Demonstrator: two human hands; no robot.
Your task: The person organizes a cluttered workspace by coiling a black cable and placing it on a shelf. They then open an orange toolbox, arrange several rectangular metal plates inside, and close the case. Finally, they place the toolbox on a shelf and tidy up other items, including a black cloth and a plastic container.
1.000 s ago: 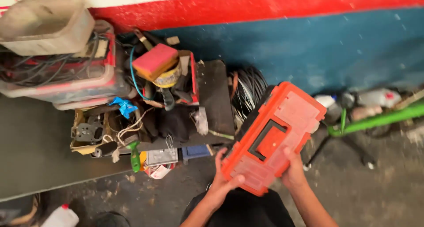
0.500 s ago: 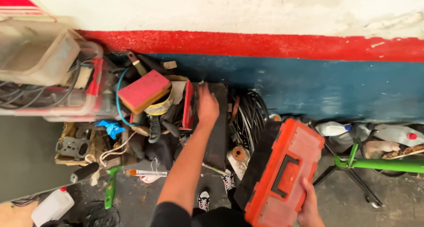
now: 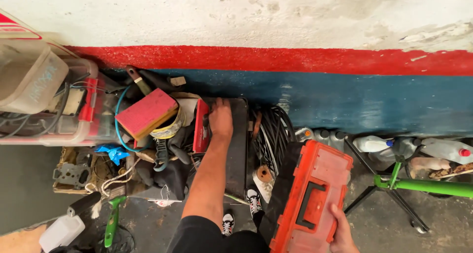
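My right hand [image 3: 341, 231] grips the lower edge of an orange plastic toolbox [image 3: 311, 196] with a black handle, held low at my right side. My left hand [image 3: 219, 119] reaches forward and rests on a black case [image 3: 238, 149] that stands on end against the wall, its fingers curled over the case's left edge beside a thin red case [image 3: 201, 126]. Whether the fingers grip the black case or only touch it is unclear. My shoes [image 3: 253, 200] show on the floor below.
A pink sponge block [image 3: 146, 112], tape rolls and tools pile at the left of the cases. Clear plastic bins [image 3: 47, 105] with cables stand far left. Coiled black cable [image 3: 273, 134], plastic bottles [image 3: 374, 143] and a green stand [image 3: 423, 185] lie to the right.
My left hand left the toolbox and reached forward to the black case. The toolbox dropped to my right side in my right hand alone. My view shifted up the wall.
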